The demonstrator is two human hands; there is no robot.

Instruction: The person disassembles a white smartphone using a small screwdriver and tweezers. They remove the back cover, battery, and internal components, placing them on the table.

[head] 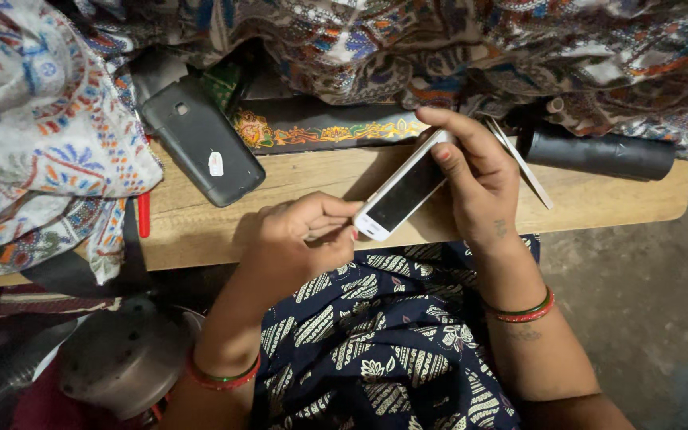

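A white smartphone (pixel 402 196) with a dark screen is held tilted above the front edge of a wooden table (pixel 599 203). My right hand (pixel 475 179) grips its upper end, fingers wrapped over the top edge. My left hand (pixel 304 235) pinches the lower end by the bottom corner. Both wrists wear red and green bangles. My lap is covered by dark blue cloth with a cream leaf print (pixel 392 342).
A dark grey phone-like case (pixel 201 143) lies on the table at the left. Patterned fabric (pixel 41 135) is piled at the left and across the back. A black cylinder (pixel 599 153) lies at the right. A red pen (pixel 144 213) sits by the fabric. A round metal object (pixel 125 358) is at the lower left.
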